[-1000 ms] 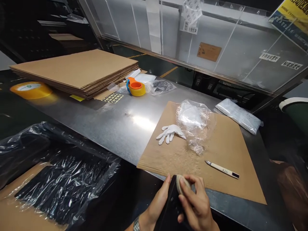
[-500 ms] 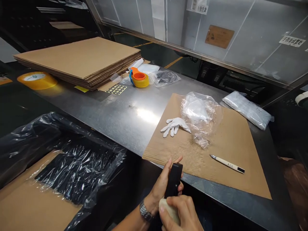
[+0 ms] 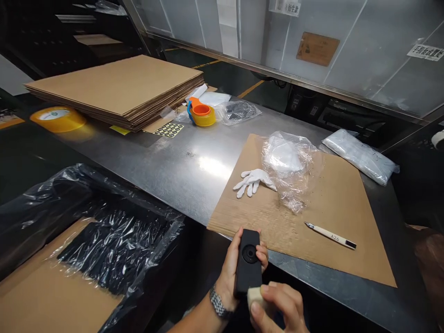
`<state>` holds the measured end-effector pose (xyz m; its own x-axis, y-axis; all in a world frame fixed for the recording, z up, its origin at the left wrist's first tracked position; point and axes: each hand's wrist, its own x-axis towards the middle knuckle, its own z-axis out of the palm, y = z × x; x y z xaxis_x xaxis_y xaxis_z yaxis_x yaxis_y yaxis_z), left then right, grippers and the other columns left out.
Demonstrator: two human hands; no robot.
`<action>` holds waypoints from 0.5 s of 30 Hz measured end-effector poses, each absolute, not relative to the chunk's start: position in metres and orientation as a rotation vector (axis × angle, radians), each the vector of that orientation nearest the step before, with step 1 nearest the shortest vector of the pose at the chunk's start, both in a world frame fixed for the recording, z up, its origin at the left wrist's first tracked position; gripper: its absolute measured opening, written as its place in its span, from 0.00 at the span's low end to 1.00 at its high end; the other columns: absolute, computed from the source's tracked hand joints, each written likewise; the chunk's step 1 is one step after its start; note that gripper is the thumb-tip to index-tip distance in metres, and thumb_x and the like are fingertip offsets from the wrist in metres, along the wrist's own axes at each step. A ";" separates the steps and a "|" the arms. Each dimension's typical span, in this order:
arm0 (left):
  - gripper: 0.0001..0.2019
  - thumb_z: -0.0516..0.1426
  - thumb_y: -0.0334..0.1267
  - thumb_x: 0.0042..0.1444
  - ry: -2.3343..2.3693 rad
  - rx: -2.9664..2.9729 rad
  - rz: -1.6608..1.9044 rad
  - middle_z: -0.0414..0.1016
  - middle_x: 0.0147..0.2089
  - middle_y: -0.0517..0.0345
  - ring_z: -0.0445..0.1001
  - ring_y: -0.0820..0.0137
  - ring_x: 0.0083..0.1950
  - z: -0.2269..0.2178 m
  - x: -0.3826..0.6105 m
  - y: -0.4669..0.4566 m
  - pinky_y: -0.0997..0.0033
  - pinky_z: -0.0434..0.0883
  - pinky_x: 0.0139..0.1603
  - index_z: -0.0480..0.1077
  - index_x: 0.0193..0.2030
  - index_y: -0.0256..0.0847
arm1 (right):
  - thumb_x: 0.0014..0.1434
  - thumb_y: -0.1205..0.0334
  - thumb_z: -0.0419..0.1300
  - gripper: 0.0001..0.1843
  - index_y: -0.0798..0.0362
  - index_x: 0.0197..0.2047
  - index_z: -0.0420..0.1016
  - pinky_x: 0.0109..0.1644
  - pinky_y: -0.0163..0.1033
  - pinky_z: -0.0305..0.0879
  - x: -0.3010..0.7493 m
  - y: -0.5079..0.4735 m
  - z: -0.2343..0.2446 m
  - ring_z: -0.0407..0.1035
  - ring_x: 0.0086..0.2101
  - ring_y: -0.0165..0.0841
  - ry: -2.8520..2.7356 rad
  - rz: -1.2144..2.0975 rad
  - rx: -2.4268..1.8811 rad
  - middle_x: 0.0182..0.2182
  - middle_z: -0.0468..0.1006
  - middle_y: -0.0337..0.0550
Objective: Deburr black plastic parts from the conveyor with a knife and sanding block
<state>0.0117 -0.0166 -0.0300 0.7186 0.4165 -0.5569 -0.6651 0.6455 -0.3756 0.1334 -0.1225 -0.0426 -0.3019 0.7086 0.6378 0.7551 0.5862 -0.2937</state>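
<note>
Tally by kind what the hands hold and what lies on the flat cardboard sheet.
Black device: 1
Beige block: 1
Loose glove: 1
Clear bag: 1
Craft knife: 1
Total: 5

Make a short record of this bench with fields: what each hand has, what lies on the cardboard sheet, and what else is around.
Left hand: grips a black device, its face with the round mark turned up
Right hand: holds a cream block at the device's near end
Cardboard sheet: white glove, crumpled clear bag, craft knife
Steel table, far end: cardboard stack, orange tape dispenser, yellow tape roll
Left of the table: box lined with black plastic
</note>
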 end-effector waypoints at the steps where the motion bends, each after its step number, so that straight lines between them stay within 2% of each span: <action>1: 0.21 0.48 0.53 0.58 0.434 -0.628 0.650 0.61 0.31 0.56 0.64 0.78 0.28 -0.030 0.011 -0.016 0.81 0.68 0.27 0.69 0.40 0.35 | 0.51 0.70 0.62 0.21 0.45 0.48 0.70 0.39 0.37 0.75 0.142 -0.119 -0.043 0.69 0.41 0.36 -2.098 -0.130 -1.116 0.38 0.73 0.43; 4: 0.21 0.46 0.52 0.59 0.442 -0.558 0.711 0.63 0.32 0.56 0.65 0.77 0.28 -0.030 0.008 -0.015 0.79 0.69 0.28 0.69 0.41 0.37 | 0.52 0.72 0.60 0.23 0.49 0.52 0.69 0.41 0.41 0.73 0.167 -0.105 -0.045 0.65 0.46 0.38 -2.096 -0.166 -1.156 0.44 0.69 0.48; 8: 0.18 0.45 0.48 0.61 0.536 -0.317 0.708 0.68 0.32 0.54 0.69 0.74 0.28 -0.025 0.007 -0.015 0.74 0.71 0.29 0.69 0.44 0.38 | 0.56 0.73 0.56 0.28 0.51 0.60 0.60 0.47 0.49 0.67 0.191 -0.075 -0.055 0.63 0.47 0.41 -1.992 -0.139 -1.427 0.48 0.66 0.52; 12: 0.09 0.53 0.35 0.58 0.707 -0.139 0.745 0.72 0.29 0.55 0.73 0.72 0.28 -0.014 0.010 -0.020 0.70 0.73 0.34 0.69 0.42 0.35 | 0.60 0.67 0.52 0.20 0.54 0.57 0.64 0.48 0.50 0.66 0.210 -0.044 -0.069 0.62 0.47 0.41 -2.006 -0.008 -1.647 0.46 0.68 0.52; 15: 0.12 0.59 0.27 0.50 0.843 0.064 0.823 0.73 0.26 0.59 0.73 0.74 0.24 -0.007 0.011 -0.024 0.76 0.72 0.28 0.70 0.43 0.36 | 0.61 0.63 0.52 0.18 0.56 0.54 0.67 0.48 0.52 0.66 0.216 -0.034 -0.074 0.62 0.46 0.42 -2.004 0.000 -1.706 0.46 0.70 0.53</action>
<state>0.0113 -0.0240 -0.0066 0.3824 0.6688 -0.6375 -0.6211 0.6969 0.3586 0.2162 -0.0338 -0.0735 -0.0856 0.9245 0.3714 0.9244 0.2127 -0.3165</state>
